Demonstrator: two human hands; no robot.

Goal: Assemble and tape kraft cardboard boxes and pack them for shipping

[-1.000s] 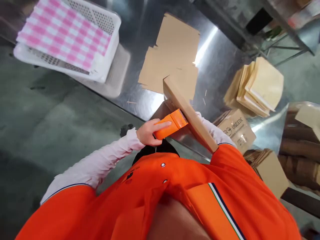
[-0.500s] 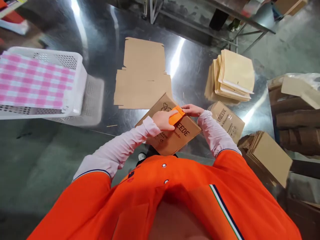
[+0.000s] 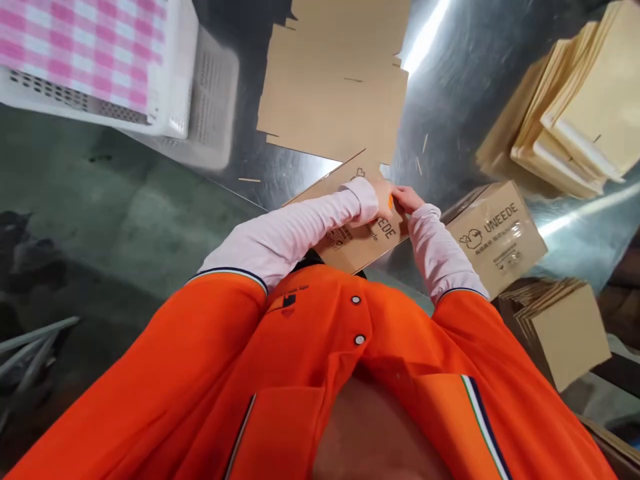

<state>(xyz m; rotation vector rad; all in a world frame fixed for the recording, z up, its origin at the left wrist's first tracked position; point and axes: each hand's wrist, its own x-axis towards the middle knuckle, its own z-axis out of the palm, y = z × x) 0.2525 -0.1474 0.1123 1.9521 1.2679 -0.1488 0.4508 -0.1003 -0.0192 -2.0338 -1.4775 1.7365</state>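
A brown cardboard box (image 3: 350,250) with dark print lies tilted at the table's front edge, close to my body. My left hand (image 3: 379,199) is closed round an orange tool (image 3: 391,201) over the box's top; only a small orange part of it shows. Touching the tool's right side, my right hand (image 3: 407,199) has its fingers pinched together at the far right edge of the box. What those fingertips hold is too small to make out. Beyond the box lies a flat, unfolded cardboard sheet (image 3: 335,87).
A white basket (image 3: 183,73) with a pink checked cloth (image 3: 100,47) is at the upper left. Stacked padded envelopes (image 3: 580,100) lie at the upper right of the metal table (image 3: 440,127). A second printed box (image 3: 495,233) and folded cardboard (image 3: 570,333) are at the right.
The view has shifted closer to the table. Both hands are nearer each other, and the left hand with the orange tool has moved toward the box's right edge.
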